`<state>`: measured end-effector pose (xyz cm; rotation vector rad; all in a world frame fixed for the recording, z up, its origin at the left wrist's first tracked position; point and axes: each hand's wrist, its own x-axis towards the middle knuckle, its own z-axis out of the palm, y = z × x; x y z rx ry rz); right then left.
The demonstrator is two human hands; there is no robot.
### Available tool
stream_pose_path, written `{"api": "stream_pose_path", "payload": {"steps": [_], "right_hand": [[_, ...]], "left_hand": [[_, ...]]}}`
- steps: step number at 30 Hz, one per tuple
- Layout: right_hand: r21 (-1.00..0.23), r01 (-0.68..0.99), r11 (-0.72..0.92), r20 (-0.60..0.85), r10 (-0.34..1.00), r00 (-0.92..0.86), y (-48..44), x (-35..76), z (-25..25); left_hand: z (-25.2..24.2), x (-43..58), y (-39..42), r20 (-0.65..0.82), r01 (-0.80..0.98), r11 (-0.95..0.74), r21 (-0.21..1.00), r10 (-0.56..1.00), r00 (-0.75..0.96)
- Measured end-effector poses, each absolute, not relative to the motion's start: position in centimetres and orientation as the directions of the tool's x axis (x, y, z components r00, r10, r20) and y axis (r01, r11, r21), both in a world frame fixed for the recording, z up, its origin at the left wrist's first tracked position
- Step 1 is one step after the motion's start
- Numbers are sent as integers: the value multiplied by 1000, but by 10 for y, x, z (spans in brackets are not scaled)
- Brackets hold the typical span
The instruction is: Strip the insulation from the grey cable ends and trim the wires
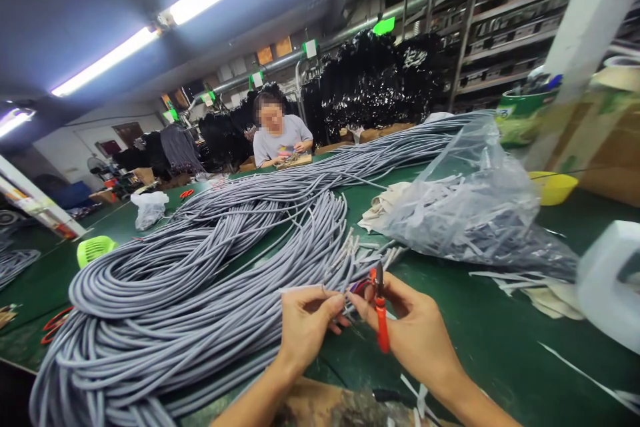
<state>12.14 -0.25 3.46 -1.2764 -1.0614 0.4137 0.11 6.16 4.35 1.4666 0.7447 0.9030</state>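
My left hand is closed in a pinch on the stripped end of a grey cable, close to my other hand. Tucked in my right hand are wire cutters with red handles and dark jaws pointing up. Thumb and forefinger of that hand meet thin coloured wires at the cable end; the exact grip there is partly hidden by the fingers. A large bundle of grey cables lies looped just left of and beyond both hands, with several stripped ends pointing toward them.
A clear plastic bag of pale strips rests at the right, near a white plastic container. Beyond stand a yellow bowl and cardboard box. A green basket and red-handled scissors are left. A co-worker sits opposite.
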Motion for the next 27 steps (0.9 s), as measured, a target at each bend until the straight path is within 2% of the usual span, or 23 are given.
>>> {"api": "stream_pose_path", "payload": {"steps": [9,15,22,27], "right_hand": [[-968,38,250,228,797,559,0,117,47],[-967,-14,254,201,797,570,3,117,42],[-973,-45,228,167,820,547,2,115,43],[-970,-53,238,176,832,526,2,113,43]], "left_hand": [[39,4,59,122,-63,-106,992,898,422],[38,4,63,90,-114,-45,992,899,429],[30,3,63,222,-87,-206,975,837,501],[36,4,65,140,-128,-90,988,872,469]]}}
